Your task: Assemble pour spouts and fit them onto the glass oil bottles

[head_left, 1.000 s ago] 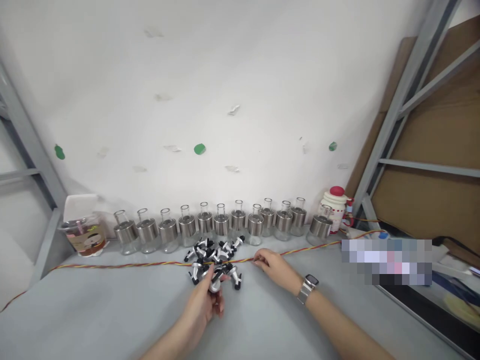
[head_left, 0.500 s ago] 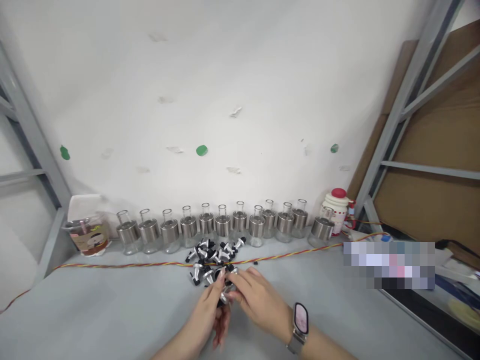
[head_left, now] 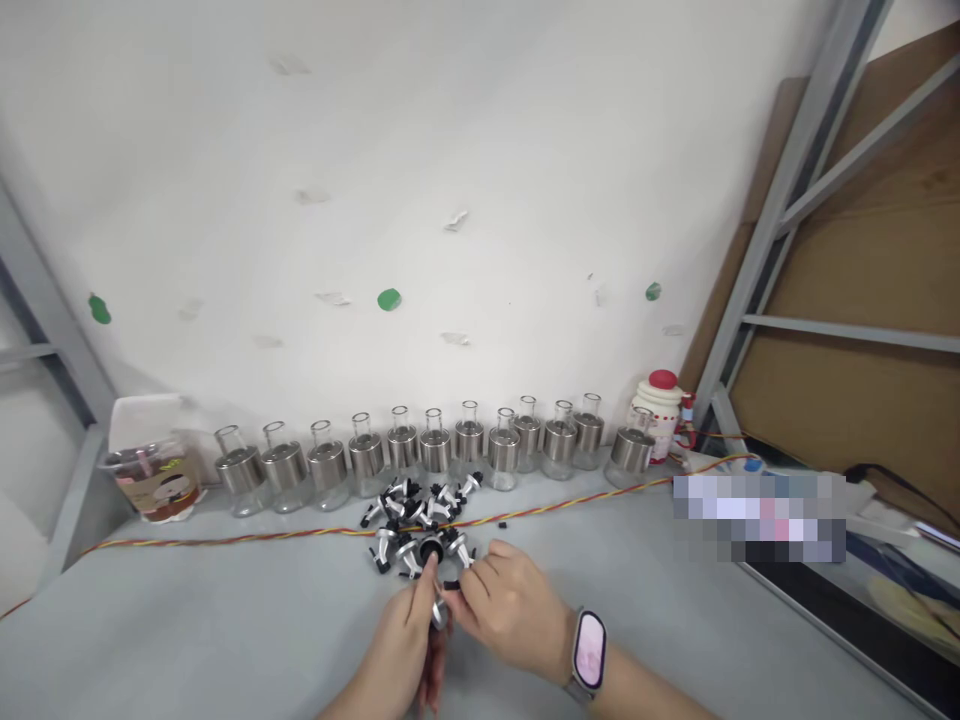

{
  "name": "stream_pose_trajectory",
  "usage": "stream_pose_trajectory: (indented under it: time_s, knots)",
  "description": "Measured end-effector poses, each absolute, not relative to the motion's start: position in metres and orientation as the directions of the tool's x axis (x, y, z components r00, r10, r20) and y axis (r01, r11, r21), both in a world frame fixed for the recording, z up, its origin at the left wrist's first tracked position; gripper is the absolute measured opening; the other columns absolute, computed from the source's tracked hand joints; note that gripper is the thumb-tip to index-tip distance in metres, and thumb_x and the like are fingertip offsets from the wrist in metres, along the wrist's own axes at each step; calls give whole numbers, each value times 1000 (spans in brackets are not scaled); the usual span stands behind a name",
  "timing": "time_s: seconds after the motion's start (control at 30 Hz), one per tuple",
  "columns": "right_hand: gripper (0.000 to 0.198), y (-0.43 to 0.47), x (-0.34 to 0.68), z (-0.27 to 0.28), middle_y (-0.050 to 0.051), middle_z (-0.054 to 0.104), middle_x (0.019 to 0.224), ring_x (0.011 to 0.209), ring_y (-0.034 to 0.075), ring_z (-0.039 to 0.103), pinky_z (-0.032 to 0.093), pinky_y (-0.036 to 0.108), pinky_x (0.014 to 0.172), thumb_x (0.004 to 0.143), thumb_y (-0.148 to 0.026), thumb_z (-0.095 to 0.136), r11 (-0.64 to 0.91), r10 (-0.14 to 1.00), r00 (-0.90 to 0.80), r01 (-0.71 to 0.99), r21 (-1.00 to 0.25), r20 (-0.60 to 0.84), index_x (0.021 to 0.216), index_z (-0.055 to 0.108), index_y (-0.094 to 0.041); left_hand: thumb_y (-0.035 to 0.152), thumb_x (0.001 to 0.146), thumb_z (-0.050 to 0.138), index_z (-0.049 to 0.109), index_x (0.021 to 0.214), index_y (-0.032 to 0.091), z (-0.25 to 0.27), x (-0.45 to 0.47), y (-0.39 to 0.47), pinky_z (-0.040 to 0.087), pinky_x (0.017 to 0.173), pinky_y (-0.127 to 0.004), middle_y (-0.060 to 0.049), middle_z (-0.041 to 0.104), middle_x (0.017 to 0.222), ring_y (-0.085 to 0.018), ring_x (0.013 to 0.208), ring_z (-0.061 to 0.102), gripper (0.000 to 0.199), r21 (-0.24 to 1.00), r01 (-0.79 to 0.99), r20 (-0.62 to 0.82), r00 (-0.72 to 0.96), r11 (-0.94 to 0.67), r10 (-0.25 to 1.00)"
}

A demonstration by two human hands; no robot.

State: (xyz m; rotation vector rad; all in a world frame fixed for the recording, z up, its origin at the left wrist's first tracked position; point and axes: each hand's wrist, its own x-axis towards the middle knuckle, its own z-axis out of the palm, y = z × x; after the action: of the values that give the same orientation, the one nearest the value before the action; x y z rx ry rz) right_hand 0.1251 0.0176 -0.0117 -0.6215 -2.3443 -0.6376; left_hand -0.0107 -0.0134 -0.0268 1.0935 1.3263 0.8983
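Observation:
My left hand is closed around a silver bottle pourer, thumb on top and lower fingers curled under it. Part of that pourer is hidden by the fingers. Close against it, my right hand, wearing a smartwatch, pinches at a small black piece; whether this is joined to the pourer I cannot tell. Just beyond my fingertips lies a loose pile of silver-and-black pourers. One pourer's black round end faces me right by my left thumb.
Glass bottles with metal sleeves stand in a row along the wall. A twisted red-yellow cord crosses the grey table. At the left is a plastic cup; at the right, a white jar with a red lid and a blurred-out patch.
My hands have drawn slightly toward me, away from the pile. The right fingers have shifted and curled more, and a small black piece now shows at their tips. The view has turned slightly.

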Motion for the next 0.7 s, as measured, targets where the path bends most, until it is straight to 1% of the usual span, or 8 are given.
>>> stream_pose_trajectory:
  time_s: [0.1, 0.2, 0.3, 0.37, 0.4, 0.53, 0.63, 0.7]
  knots:
    - [31, 17, 122, -18, 2, 53, 50, 46, 15, 48, 28, 31, 49, 87, -16, 34, 757, 270, -705, 576, 307, 656, 61, 51, -16, 72, 72, 22, 42, 47, 19, -32, -12, -12, 29, 22, -19, 2, 42, 28, -12, 22, 43, 62, 955, 101, -286, 80, 278, 955]
    - [33, 19, 118, -21, 3, 55, 49, 45, 15, 51, 31, 31, 51, 87, -11, 30, 725, 330, -639, 643, 247, 695, 63, 51, -16, 73, 70, 25, 47, 61, 19, -37, -13, -10, 31, 22, -20, 4, 45, 31, -14, 24, 45, 59, 959, 99, -272, 58, 266, 960]
    - [36, 28, 125, -19, 3, 58, 52, 48, 16, 55, 33, 29, 53, 91, -15, 25, 626, 530, -475, 778, 53, 702, 66, 51, -17, 71, 70, 31, 49, 75, 18, -38, -13, -9, 32, 24, -20, 6, 45, 34, -14, 25, 46, 56, 965, 57, -257, 43, 254, 966]
    - [37, 39, 137, -16, 4, 61, 56, 52, 16, 58, 34, 27, 52, 93, -21, 24, 540, 671, -390, 840, -55, 631, 69, 52, -17, 68, 71, 35, 50, 80, 18, -35, -13, -8, 32, 26, -19, 7, 44, 37, -12, 26, 43, 53, 972, 34, -233, 19, 232, 972]
    - [35, 45, 144, -15, 4, 62, 58, 53, 15, 59, 34, 26, 52, 93, -22, 25, 522, 714, -391, 850, -69, 581, 71, 53, -17, 67, 71, 37, 50, 83, 18, -34, -13, -7, 31, 26, -18, 8, 44, 39, -10, 27, 42, 52, 976, 27, -218, 0, 218, 976]
    - [27, 68, 169, -17, 4, 65, 61, 56, 17, 61, 37, 26, 57, 88, -28, 42, 584, 717, -504, 812, -19, 483, 68, 56, -17, 64, 72, 40, 48, 94, 19, -32, -16, -3, 29, 28, -16, 10, 40, 44, -7, 29, 38, 51, 987, 26, -156, -28, 157, 987]
    - [28, 72, 175, -14, 7, 66, 65, 62, 18, 62, 38, 28, 62, 88, -27, 41, 542, 734, -456, 840, -30, 503, 71, 59, -15, 61, 72, 44, 47, 100, 18, -33, -18, 1, 30, 29, -17, 7, 45, 54, -8, 35, 43, 51, 993, 66, -96, -5, 96, 995]
    - [29, 67, 172, -9, 8, 67, 71, 68, 19, 62, 39, 29, 64, 90, -28, 36, 507, 756, -388, 856, -97, 527, 79, 60, -15, 57, 72, 48, 46, 103, 18, -33, -18, 2, 32, 30, -18, 4, 48, 61, -10, 40, 47, 50, 992, 109, -68, 6, 67, 998]
